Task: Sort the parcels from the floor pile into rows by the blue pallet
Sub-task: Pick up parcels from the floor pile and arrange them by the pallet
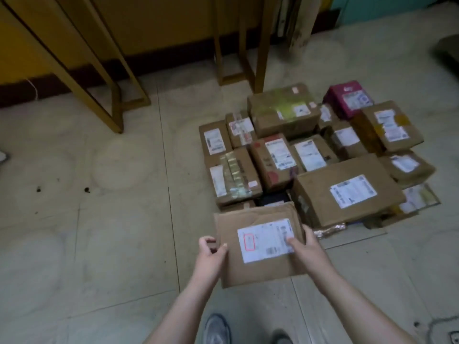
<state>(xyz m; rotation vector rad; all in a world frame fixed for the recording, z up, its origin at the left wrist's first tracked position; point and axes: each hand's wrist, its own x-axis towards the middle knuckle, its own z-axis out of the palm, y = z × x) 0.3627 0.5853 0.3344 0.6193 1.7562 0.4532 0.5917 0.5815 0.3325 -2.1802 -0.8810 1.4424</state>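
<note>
Cardboard, flat brown labelled parcel (258, 247) is pinched by the left hand (211, 254) at nine o'clock, right hand (308, 247) at three; such edge-only grips risk it slipping.

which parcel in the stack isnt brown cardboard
The magenta parcel at the far right corner of the stack; every other parcel there is plain brown.
</note>
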